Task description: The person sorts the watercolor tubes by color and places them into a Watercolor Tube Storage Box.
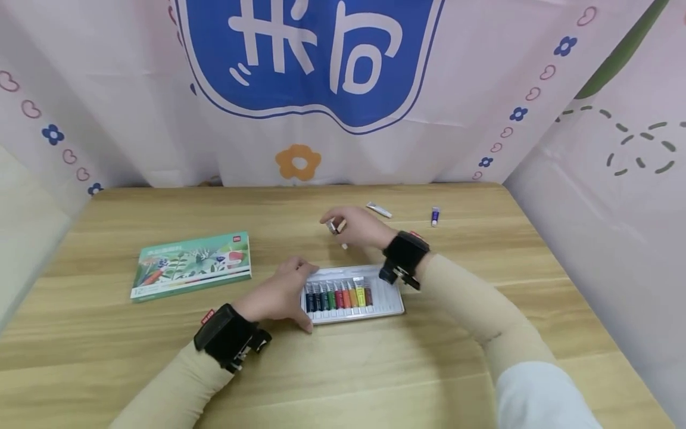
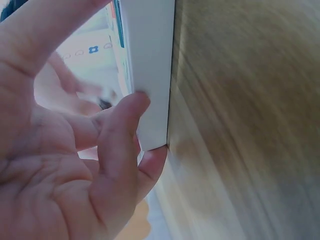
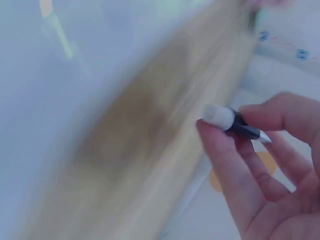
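The left hand (image 1: 278, 292) grips the left end of the paint tray (image 1: 387, 295), mid-frame, thumb at the near corner, fingers at the far side. The right hand (image 1: 358, 227), just beyond the tray, pinches a white-capped tube (image 3: 240, 127) between thumb and fingers. A row of colored tubes (image 1: 339, 296) lies in the tray, labels too small to read. Outward on the counter (image 1: 364, 381), a silver tube (image 1: 379, 210) and a blue tube (image 1: 435, 213) lie upper right; the box (image 1: 193, 265) at left carries a red logo, illegible here. Large white characters mark the blue patch (image 1: 300, 95) at top.
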Demonstrator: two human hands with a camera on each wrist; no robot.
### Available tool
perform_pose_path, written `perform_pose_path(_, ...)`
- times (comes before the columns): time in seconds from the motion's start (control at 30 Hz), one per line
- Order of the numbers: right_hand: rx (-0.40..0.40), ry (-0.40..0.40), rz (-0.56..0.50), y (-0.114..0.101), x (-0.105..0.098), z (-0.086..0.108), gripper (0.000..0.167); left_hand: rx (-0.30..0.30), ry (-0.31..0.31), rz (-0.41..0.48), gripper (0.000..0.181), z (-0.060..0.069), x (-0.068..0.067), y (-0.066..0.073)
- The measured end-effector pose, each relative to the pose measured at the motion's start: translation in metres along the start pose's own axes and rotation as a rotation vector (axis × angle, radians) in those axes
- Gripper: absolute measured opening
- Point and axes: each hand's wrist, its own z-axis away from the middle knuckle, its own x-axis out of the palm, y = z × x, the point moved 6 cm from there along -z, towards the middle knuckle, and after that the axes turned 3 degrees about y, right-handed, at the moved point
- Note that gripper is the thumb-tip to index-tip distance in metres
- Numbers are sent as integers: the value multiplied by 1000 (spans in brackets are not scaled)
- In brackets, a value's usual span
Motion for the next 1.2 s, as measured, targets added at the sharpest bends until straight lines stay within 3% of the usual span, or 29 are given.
perform_pose_path(0.2,58,-20,-347,17,-1,66,53,5,-11,0,118,-1,1,1)
perform_pose_path(0.33,128,-7,-407,32,3,94,49,12,-4,-4,117,0,-2,-1)
perform_pose_path(0.5,171,-15,-367,44,15,113,41,6,-3,-13,115,2,-2,-4)
perform_pose_path(0.63,161,-6,-327,48,19,122,38,11,-9,-7,115,0,-1,-2)
perform_pose_path(0.73,131,12,-277,48,18,124,40,11,-8,-5,115,-1,-1,0)
perform_pose_path(0.93,27,70,-66,39,13,126,43,9,-9,-16,116,-2,-2,0)
perform_pose_path(1.2,-9,50,27,36,11,129,18,16,-13,-30,117,-3,0,0)
